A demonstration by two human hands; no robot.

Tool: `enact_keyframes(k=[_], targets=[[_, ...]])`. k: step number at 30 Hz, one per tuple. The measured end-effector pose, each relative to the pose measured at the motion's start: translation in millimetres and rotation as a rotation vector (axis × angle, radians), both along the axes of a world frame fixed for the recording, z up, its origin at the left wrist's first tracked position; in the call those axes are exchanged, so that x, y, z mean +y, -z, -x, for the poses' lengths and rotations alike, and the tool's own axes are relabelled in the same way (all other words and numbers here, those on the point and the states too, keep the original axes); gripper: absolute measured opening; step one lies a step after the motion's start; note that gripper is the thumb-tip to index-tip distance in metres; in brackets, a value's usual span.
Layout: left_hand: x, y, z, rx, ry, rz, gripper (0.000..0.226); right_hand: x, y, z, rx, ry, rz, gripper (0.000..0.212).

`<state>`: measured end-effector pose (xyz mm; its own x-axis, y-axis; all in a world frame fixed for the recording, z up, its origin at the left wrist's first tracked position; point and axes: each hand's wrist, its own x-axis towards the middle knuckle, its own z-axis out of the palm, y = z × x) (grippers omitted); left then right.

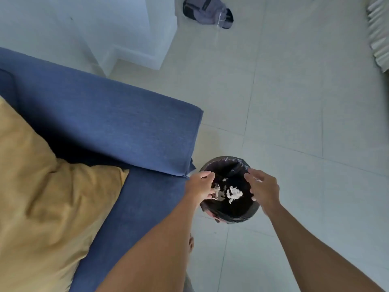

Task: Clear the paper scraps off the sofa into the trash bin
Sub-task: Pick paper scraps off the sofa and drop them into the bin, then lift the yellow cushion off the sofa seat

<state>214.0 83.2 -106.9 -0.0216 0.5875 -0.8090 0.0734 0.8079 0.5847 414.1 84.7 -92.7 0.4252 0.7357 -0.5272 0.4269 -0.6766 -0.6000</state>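
A round trash bin [227, 216] with a black liner stands on the floor by the sofa's [117, 127] front corner. White paper scraps [234, 193] lie inside it. My left hand [200, 187] hovers over the bin's left rim, fingers curled around a few crumpled paper scraps [216, 190] at its fingertips. My right hand [264, 187] is over the right rim with fingers spread and nothing in it. No scraps show on the visible part of the blue sofa seat.
A yellow cushion [40, 197] covers the sofa's left part. A grey backpack [207, 11] lies on the tiled floor far back by a white wall corner [145, 53]. Pale pleated fabric [379, 32] is at the right edge.
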Motion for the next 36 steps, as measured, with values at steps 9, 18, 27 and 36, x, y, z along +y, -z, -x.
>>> enact_keyframes(k=[9,18,27,36], targets=[[-82.5,-99.2,157.4,0.14,-0.377,-0.185,0.026,-2.4,-85.6,159.0,0.244,-0.325,-0.123,0.025],[-235.0,-166.5,309.3,0.523,-1.052,-0.396,0.038,-34.1,-147.0,341.9,0.432,-0.929,0.034,0.093],[-315.0,-101.2,377.6,0.403,-1.619,-0.109,0.06,-8.8,-99.8,456.1,0.528,-1.02,0.228,0.084],[-305.6,-99.3,400.6,-0.112,-1.477,-0.251,0.097,-1.3,-84.3,473.9,0.613,-1.027,0.49,0.12]])
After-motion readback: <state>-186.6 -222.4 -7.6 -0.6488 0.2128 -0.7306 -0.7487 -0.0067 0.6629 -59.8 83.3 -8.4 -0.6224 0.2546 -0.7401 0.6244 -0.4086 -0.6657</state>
